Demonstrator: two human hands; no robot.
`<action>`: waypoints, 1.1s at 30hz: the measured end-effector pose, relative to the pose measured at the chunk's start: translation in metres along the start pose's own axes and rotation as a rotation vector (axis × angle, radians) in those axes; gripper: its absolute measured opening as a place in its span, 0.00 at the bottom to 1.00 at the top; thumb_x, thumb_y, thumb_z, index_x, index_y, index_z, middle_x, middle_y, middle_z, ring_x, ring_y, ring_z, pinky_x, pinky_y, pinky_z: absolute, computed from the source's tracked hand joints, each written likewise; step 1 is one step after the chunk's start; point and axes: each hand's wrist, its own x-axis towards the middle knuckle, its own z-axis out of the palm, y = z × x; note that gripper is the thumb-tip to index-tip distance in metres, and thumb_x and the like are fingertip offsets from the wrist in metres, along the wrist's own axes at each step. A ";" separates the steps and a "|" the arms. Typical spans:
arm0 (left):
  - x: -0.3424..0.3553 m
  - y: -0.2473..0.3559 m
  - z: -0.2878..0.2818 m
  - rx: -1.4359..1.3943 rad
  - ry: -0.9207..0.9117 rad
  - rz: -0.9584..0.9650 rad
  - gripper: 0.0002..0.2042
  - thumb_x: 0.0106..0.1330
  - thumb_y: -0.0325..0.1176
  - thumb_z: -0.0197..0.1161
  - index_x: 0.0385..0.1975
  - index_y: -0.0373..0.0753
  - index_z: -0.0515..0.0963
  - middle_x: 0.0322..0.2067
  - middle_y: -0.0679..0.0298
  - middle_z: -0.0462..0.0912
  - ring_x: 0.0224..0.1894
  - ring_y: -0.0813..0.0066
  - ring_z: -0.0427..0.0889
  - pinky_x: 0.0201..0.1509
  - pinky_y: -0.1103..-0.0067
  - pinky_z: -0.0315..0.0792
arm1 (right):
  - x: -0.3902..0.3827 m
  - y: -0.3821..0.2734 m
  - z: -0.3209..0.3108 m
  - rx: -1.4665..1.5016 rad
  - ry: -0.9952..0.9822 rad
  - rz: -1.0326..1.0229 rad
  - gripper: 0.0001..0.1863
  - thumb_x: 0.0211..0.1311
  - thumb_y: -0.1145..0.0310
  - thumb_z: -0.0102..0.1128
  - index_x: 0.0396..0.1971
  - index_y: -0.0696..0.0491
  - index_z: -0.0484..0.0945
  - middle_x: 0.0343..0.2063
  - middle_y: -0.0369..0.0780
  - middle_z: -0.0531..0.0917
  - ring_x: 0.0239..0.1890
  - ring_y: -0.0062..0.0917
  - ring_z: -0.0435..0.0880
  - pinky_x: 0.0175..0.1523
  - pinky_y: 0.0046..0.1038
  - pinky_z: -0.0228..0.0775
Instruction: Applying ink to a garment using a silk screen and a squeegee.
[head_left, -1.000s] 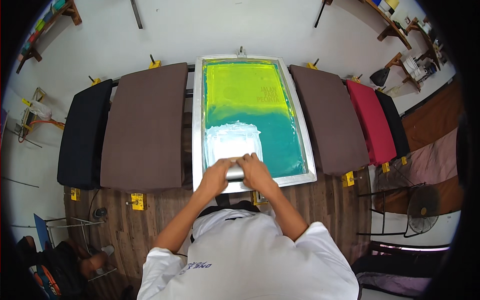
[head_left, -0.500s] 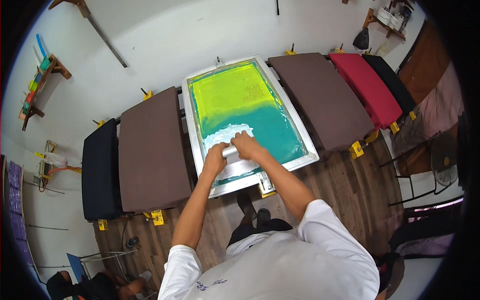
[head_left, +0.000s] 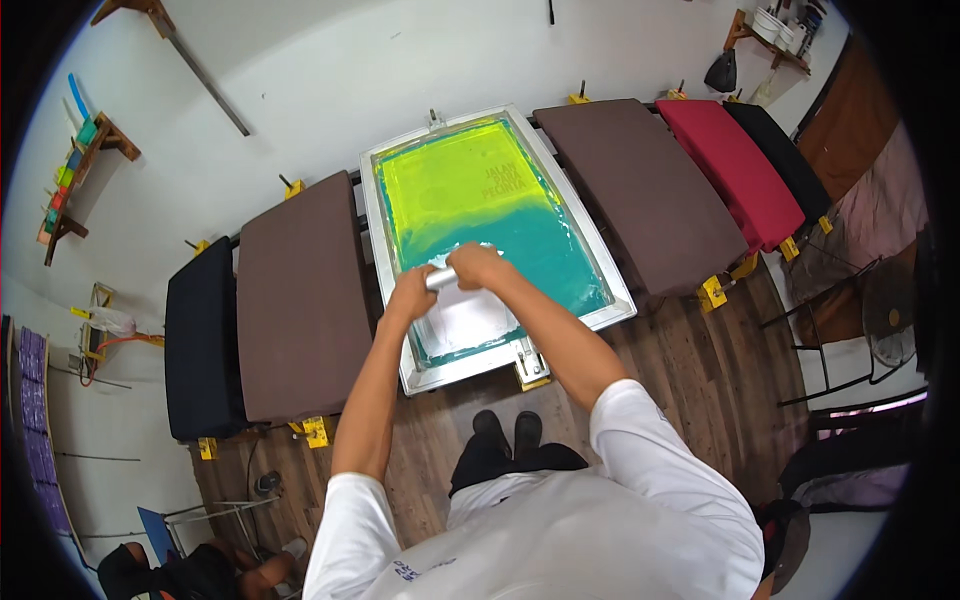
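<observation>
Both of my hands grip a silver squeegee (head_left: 441, 279): my left hand (head_left: 408, 292) at its left end, my right hand (head_left: 473, 264) at its right end, fingers closed round it. It stands in the lower-left part of a screen in an aluminium frame (head_left: 620, 295), on white ink (head_left: 468, 318) smeared over the teal surface (head_left: 560, 260). The upper half of the screen is yellow-green (head_left: 435, 165) with faint lettering at the right. A metal clamp (head_left: 530, 360) sits at the near end of the frame.
Cloth-covered platens flank the screen: brown (head_left: 300, 290) and black (head_left: 200, 340) at left; brown (head_left: 635, 190), red (head_left: 725, 170) and black (head_left: 775, 160) at right. Wall shelves (head_left: 90, 160) hold tools. A seated person's legs (head_left: 240, 570) show at lower left, a fan (head_left: 885, 330) at right.
The squeegee and both my hands have moved away from me, up the screen, uncovering more smeared white ink below. The view has turned, so the row of platens appears at a slant.
</observation>
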 end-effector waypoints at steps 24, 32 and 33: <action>-0.077 0.026 0.027 -0.115 0.015 -0.021 0.21 0.48 0.15 0.61 0.44 0.37 0.83 0.37 0.44 0.83 0.43 0.44 0.83 0.49 0.60 0.77 | -0.083 -0.022 0.046 0.134 0.225 0.002 0.22 0.39 0.79 0.61 0.41 0.58 0.85 0.38 0.53 0.84 0.44 0.50 0.80 0.54 0.41 0.75; -0.113 0.045 0.033 -0.152 -0.020 -0.058 0.21 0.48 0.15 0.60 0.44 0.36 0.83 0.40 0.45 0.83 0.44 0.45 0.83 0.51 0.60 0.77 | -0.121 -0.032 0.055 0.089 0.178 0.003 0.21 0.40 0.78 0.64 0.41 0.55 0.86 0.39 0.52 0.84 0.44 0.48 0.81 0.54 0.41 0.76; -0.110 0.043 0.032 -0.148 -0.014 -0.060 0.21 0.48 0.15 0.60 0.44 0.36 0.83 0.40 0.45 0.83 0.44 0.45 0.83 0.51 0.60 0.77 | -0.118 -0.029 0.054 0.089 0.181 -0.003 0.21 0.40 0.78 0.64 0.41 0.55 0.86 0.39 0.52 0.84 0.44 0.48 0.81 0.54 0.41 0.76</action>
